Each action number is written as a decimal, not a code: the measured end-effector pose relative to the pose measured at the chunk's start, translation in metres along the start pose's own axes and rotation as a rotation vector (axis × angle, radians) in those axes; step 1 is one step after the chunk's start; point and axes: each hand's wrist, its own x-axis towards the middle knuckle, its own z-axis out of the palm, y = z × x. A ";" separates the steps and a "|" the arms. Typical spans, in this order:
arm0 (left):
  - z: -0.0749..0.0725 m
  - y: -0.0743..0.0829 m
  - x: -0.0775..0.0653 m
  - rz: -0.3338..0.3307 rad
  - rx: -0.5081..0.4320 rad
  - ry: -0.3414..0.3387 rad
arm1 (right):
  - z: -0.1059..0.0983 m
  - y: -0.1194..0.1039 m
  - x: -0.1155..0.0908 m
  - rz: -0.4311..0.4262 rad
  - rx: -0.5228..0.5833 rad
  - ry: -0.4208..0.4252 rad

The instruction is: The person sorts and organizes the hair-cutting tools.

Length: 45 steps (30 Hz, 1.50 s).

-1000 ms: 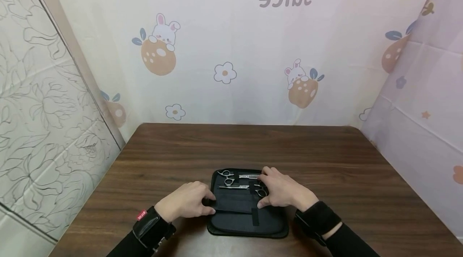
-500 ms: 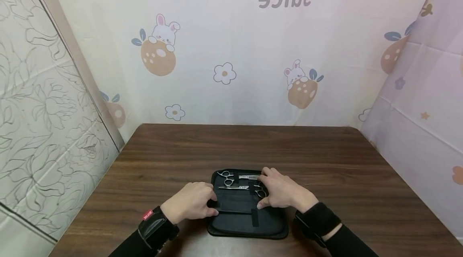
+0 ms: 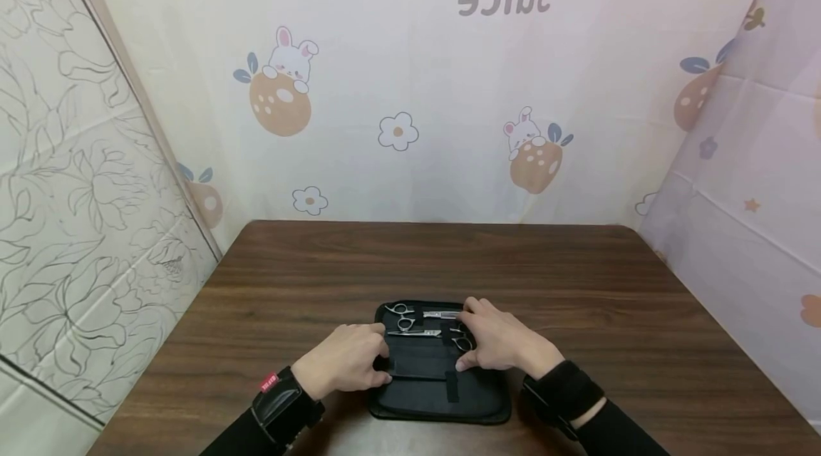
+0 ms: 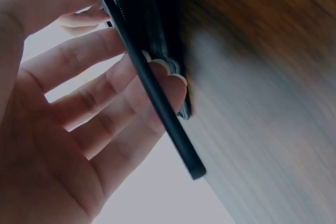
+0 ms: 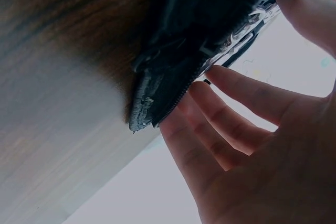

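A black zip case (image 3: 442,410) lies flat on the brown table in the head view, holding silver thinning shears (image 3: 442,314) near its top and silver scissors (image 3: 420,333) below, both under straps. At the case's left side, my left hand (image 3: 349,356) pinches a slim black comb (image 4: 165,116) between thumb and fingers, beside the pocket (image 3: 417,367). In the left wrist view its plain end sticks out past the fingers, with fine teeth near the thumb. My right hand (image 3: 503,338) rests on the case's right side, fingers fairly straight along the zip edge; it partly covers the scissors.
The table (image 3: 308,263) extends around the case. A light printed curtain (image 3: 462,85) hangs behind its far edge, with a flower-line panel (image 3: 96,214) at the left and another curtain (image 3: 757,192) at the right.
My left hand has shifted slightly right, towards the case's pocket. The right hand, case and scissors have stayed in place.
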 end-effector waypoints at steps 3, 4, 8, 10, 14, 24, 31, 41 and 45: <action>0.000 0.002 0.003 0.013 0.018 0.007 | -0.001 0.000 -0.001 0.001 -0.008 0.006; 0.000 0.003 0.004 0.016 0.021 0.009 | -0.001 0.000 -0.001 0.001 -0.011 0.008; 0.000 0.005 0.006 0.021 0.036 0.016 | -0.001 0.000 -0.001 0.006 -0.013 0.010; 0.001 0.007 0.007 0.025 0.040 0.021 | -0.001 0.001 -0.001 0.010 -0.014 0.006; 0.003 0.010 0.010 0.031 0.056 0.030 | 0.001 0.002 0.000 0.009 -0.016 0.005; 0.006 0.015 0.014 0.035 0.075 0.030 | 0.003 0.003 0.001 0.004 -0.018 0.002; 0.004 0.011 0.005 -0.031 0.018 -0.041 | 0.005 0.003 0.000 -0.002 -0.026 0.005; 0.002 0.008 -0.001 -0.051 -0.038 -0.059 | 0.004 0.002 -0.002 0.001 -0.023 0.001; 0.003 0.008 0.000 -0.047 -0.027 -0.054 | 0.005 0.002 -0.003 -0.005 -0.016 0.003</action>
